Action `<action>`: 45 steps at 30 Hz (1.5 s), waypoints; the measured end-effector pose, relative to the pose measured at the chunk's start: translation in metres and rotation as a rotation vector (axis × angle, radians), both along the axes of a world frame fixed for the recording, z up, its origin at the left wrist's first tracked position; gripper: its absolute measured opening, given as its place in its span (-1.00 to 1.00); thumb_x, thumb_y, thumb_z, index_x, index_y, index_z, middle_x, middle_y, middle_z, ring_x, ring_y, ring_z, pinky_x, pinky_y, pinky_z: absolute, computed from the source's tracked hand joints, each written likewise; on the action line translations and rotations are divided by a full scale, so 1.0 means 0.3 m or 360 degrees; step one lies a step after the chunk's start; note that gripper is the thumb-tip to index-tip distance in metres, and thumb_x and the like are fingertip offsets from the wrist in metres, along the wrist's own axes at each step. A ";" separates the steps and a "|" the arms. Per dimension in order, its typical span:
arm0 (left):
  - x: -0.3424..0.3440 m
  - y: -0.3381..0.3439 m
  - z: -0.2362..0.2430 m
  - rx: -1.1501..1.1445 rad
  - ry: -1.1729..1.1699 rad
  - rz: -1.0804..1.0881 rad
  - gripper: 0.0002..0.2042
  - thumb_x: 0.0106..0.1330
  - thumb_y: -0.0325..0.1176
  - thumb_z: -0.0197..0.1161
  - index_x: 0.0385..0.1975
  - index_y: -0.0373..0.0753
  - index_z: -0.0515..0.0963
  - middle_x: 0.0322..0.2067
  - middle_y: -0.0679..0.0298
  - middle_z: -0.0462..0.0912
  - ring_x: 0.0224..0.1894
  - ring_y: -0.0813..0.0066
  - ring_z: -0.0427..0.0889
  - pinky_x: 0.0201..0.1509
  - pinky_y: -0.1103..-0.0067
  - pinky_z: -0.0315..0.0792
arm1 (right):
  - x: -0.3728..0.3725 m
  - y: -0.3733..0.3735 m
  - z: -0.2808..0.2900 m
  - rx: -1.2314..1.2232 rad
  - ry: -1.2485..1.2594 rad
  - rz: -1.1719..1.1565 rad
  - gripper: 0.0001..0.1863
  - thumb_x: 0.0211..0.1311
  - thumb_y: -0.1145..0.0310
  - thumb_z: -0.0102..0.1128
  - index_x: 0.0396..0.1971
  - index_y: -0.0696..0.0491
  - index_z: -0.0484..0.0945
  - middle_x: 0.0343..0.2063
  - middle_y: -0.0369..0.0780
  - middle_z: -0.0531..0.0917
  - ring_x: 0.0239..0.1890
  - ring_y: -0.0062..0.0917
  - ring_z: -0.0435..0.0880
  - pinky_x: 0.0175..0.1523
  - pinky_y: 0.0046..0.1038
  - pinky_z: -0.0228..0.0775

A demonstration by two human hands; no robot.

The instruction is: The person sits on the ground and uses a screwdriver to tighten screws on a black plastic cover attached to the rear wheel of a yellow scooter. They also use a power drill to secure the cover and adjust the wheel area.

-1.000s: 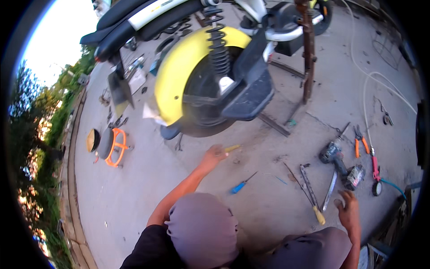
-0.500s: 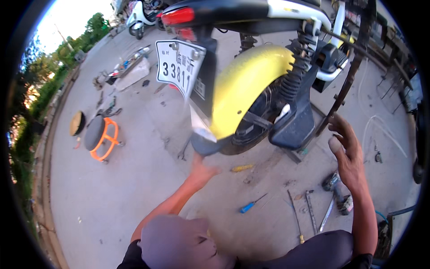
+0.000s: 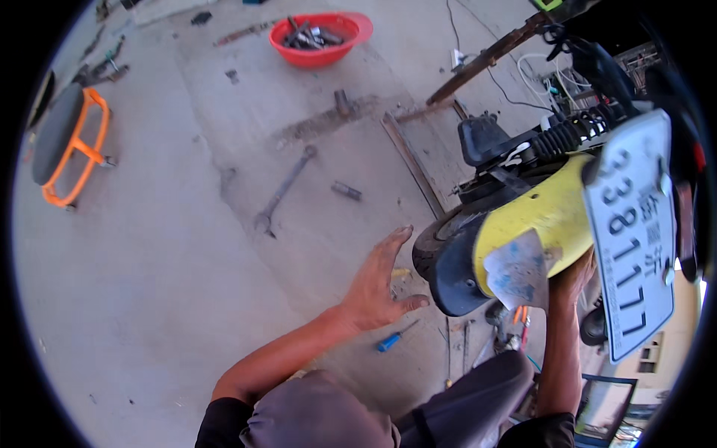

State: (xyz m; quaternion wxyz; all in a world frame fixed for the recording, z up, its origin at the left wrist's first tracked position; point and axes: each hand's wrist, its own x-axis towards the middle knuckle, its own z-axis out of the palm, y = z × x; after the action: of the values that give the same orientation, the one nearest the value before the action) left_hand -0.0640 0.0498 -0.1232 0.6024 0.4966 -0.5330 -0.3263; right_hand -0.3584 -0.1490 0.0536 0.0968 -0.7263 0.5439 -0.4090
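The rear of a scooter stands on the right, with a yellow rear fender (image 3: 534,213), a black mudflap (image 3: 454,269) and a dark tyre (image 3: 435,240). A white number plate (image 3: 631,231) hangs behind the fender, and a scuffed pale flap (image 3: 519,269) sits on its lower end. My left hand (image 3: 377,287) is just left of the tyre and mudflap, empty, with thumb and fingers apart. My right hand (image 3: 573,278) reaches up under the yellow fender beside the number plate. Its fingers are hidden there, so what they touch does not show.
An open-ended wrench (image 3: 285,190) and a metal socket (image 3: 346,190) lie on the concrete. Farther off, a red hard hat (image 3: 317,54) lies upturned, holding sockets. An orange-framed stool (image 3: 82,153) stands left. A blue screwdriver (image 3: 390,342) lies near my knees. A metal frame (image 3: 414,164) lies beyond the wheel.
My view has swung, so the scooter now appears farther right. My right hand has gone from open air to under the fender. My left hand now shows beside the tyre, fingers spread.
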 end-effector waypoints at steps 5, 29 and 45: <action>-0.027 -0.096 -0.055 -0.0133 -0.0207 -0.0046 0.13 -0.05 -0.01 0.66 0.50 -0.37 0.16 0.45 -0.11 0.33 0.47 -0.19 0.32 0.56 0.10 0.22 | -0.014 0.083 0.060 -0.0066 0.0278 -0.0172 -0.32 0.63 0.05 0.03 0.56 0.09 0.22 0.44 -0.05 0.43 0.46 -0.26 0.43 0.44 -0.20 0.35; -0.241 -0.387 -0.269 0.1199 0.2877 -0.1091 -0.33 0.51 0.23 0.07 0.33 -0.25 0.48 0.25 0.09 0.67 0.24 0.17 0.66 0.41 0.23 0.48 | -0.123 0.094 0.029 -0.0261 0.0740 -0.0241 -0.44 0.63 0.23 0.02 0.50 0.12 0.32 0.43 0.00 0.44 0.42 -0.20 0.48 0.40 -0.14 0.44; 0.020 0.305 -0.139 0.1081 -0.0488 -0.0062 -0.65 0.46 -0.22 0.29 0.06 -0.35 0.57 -0.01 -0.10 0.70 0.08 -0.06 0.69 0.22 0.27 0.55 | -0.122 0.204 0.080 0.0462 -0.0123 0.0156 -0.46 0.62 0.17 0.12 0.38 0.22 0.48 0.30 -0.13 0.58 0.36 -0.39 0.52 0.51 -0.28 0.26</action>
State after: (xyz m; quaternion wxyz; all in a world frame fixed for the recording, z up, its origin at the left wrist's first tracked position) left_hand -0.0578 0.1412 -0.1648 0.3101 0.7010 -0.4877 -0.4177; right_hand -0.3949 -0.0877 0.0776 0.2414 -0.7139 0.5572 -0.3486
